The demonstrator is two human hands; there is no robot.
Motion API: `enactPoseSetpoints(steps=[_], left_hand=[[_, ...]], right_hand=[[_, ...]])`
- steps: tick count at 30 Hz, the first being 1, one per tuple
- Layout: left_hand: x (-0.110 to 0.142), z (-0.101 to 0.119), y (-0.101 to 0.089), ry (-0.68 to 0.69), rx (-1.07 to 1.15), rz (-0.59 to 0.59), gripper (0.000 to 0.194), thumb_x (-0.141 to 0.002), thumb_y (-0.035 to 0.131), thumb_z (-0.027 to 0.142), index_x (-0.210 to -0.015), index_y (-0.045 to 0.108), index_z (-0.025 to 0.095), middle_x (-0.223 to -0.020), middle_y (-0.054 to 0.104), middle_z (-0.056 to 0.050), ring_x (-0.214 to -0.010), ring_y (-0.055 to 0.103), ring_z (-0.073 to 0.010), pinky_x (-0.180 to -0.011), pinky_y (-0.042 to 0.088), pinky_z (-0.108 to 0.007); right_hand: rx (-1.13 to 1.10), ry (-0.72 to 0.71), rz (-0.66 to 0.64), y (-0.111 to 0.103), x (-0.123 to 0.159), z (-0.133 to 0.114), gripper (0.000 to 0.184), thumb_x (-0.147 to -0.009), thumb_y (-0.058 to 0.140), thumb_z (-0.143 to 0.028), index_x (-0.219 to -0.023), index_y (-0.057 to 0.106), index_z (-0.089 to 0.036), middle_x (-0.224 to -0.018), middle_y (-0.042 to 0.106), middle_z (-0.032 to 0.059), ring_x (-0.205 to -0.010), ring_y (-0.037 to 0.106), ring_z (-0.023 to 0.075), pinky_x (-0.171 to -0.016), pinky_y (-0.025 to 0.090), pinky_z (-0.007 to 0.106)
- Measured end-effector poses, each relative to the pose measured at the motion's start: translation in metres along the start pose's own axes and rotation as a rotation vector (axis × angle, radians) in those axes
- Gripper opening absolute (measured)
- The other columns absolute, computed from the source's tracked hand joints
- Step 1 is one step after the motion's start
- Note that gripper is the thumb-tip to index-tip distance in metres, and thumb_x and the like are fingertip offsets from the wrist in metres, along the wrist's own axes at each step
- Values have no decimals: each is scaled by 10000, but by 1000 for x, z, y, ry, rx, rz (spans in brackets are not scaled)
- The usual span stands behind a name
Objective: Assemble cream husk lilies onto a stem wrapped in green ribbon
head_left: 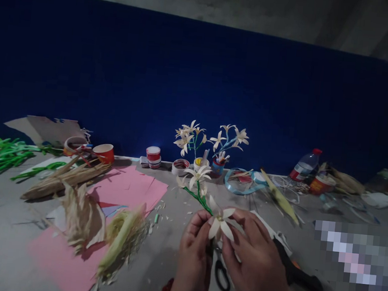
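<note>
My left hand [197, 251] and my right hand [255, 256] meet at the lower middle, both with bent fingers around a handmade flower stem [202, 202] wrapped in green. A cream blossom [222, 223], its petals looking like corn husk, sits between my fingertips. Farther along the same stem another pale blossom [198, 175] points away from me. My right fingers pinch near the base of the closer petals, and my left fingers close on the stem beside it. Under my hands lie black-handled scissors [222, 276], partly hidden.
Two bunches of finished flowers [189, 138] stand in small cups at the back. Pink paper sheets [135, 188], dry husks [84, 217] and a corn cob with silk [119, 243] lie left. A black-handled tool [305, 277], blue ribbon [234, 188] and a bottle [305, 165] are right.
</note>
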State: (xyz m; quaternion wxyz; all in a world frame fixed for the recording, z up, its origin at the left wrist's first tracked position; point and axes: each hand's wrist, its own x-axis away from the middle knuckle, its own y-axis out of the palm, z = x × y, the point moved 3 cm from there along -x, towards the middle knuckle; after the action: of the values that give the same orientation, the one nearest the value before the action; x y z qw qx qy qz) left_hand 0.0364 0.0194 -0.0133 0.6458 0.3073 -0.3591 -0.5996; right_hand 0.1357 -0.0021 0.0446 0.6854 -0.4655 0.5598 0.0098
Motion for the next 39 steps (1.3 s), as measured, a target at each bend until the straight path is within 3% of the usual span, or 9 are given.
enactPoseSetpoints(steps=[5, 8, 11, 13, 17, 24, 32, 36, 39], left_hand=[[-2, 9, -1, 29, -134, -48, 200, -584, 810, 186, -747, 695, 195, -766, 678, -28, -700, 589, -163, -700, 480, -241], [-7, 6, -12, 34, -117, -80, 142, -670, 765, 246, -768, 671, 207, -737, 635, -3, -651, 556, -138, -658, 457, -241], [-14, 3, -23, 67, -63, -143, 154, -681, 771, 217, -772, 650, 200, -822, 618, -6, -711, 556, -128, -696, 441, -241], [-18, 3, -24, 76, -47, -231, 158, -681, 779, 225, -759, 646, 194, -821, 602, -5, -706, 539, -119, -682, 429, -232], [-20, 5, -16, 23, -91, -419, 120, -731, 748, 246, -730, 643, 187, -774, 579, 1, -668, 511, -107, -663, 409, -228], [-15, 4, -8, 25, -187, -478, 147, -719, 756, 302, -789, 690, 190, -810, 603, -21, -696, 542, -131, -650, 405, -228], [-17, 9, -12, 48, -318, -500, 107, -741, 740, 283, -779, 696, 193, -811, 637, -35, -780, 581, -179, -723, 439, -270], [-22, 8, -30, 133, -488, -382, 230, -721, 751, 302, -924, 694, 208, -988, 660, -74, -1004, 569, -276, -809, 438, -319], [-25, 9, -33, 112, -561, -345, 307, -709, 763, 286, -997, 686, 213, -1022, 645, -82, -1086, 515, -285, -824, 428, -314]], right_hand=[[-307, 213, -214, -33, -3, 9, 252, -827, 559, -146, -1045, 612, -261, -1077, 637, 54, -1000, 615, 205, -833, 514, 294], [-670, 548, -421, -46, -1, 25, 37, -839, 584, -235, -827, 618, -238, -823, 641, 13, -793, 623, 168, -698, 514, 247], [-1048, 909, -576, -50, 9, 39, 166, -758, 681, -326, -702, 584, -203, -692, 552, -23, -597, 529, 111, -531, 466, 202], [-1106, 989, -609, -50, 13, 44, 195, -736, 705, -347, -702, 589, -194, -665, 523, -36, -550, 483, 91, -487, 432, 185], [-833, 807, -541, -41, 4, 42, 101, -792, 655, -309, -787, 644, -209, -741, 630, -5, -696, 584, 143, -624, 483, 229], [-728, 490, -386, -18, -23, 28, 106, -755, 606, -147, -825, 638, -220, -798, 663, -6, -716, 635, 153, -663, 510, 240], [-744, 479, -530, -16, -25, 37, 93, -764, 635, -143, -794, 597, -222, -745, 621, -37, -688, 589, 132, -632, 463, 218], [-769, 469, -528, -16, -21, 41, 75, -787, 624, -153, -788, 605, -226, -732, 622, -42, -686, 584, 126, -629, 455, 208], [-797, 485, -556, -16, -23, 46, 62, -773, 623, -152, -787, 628, -212, -761, 649, -21, -702, 591, 140, -649, 460, 227]])
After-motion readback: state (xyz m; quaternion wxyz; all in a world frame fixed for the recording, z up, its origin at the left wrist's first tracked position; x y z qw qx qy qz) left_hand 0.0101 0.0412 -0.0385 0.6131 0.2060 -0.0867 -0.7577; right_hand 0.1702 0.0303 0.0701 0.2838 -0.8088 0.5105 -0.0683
